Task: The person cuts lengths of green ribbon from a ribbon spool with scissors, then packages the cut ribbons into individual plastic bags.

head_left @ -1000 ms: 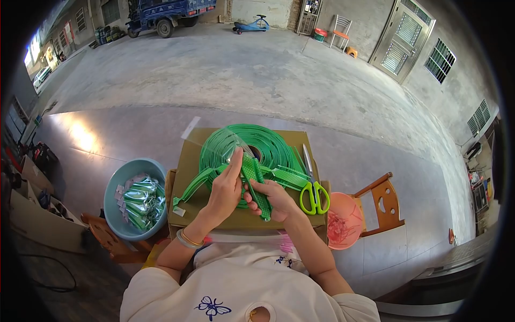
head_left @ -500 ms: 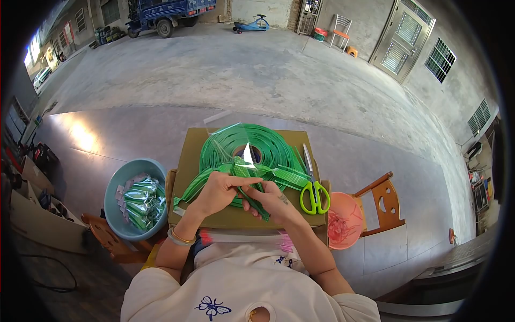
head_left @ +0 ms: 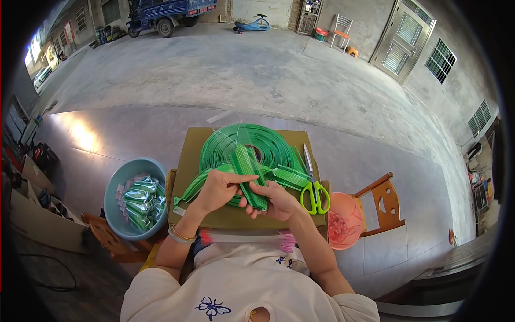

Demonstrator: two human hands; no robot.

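Between my hands is a green folded ribbon (head_left: 248,170) with white dots, tilted, its upper end among clear plastic film (head_left: 229,134) that looks like a bag. My left hand (head_left: 215,190) pinches the ribbon's left side, thumb and forefinger meeting near its middle. My right hand (head_left: 278,200) is closed around the lower right part, with its thumb on top. Behind them lies a large coil of green ribbon (head_left: 214,150) on a cardboard box (head_left: 190,142). Loose dotted ribbon lengths (head_left: 289,178) lie right of my hands, beside scissors (head_left: 315,197) with lime-green handles.
At left, a blue basin (head_left: 111,206) holds several clear-wrapped green packets (head_left: 142,201). On the right, a pink basin (head_left: 351,214) sits by a wooden chair (head_left: 383,204). Pink-tipped clear strips (head_left: 247,236) lie against my lap. A blue truck (head_left: 177,11) stands far off.
The green ribbon has turned flatter and more upright, showing more of its dotted face. My right hand has rotated slightly and the clear film has shifted; my left hand has hardly moved.
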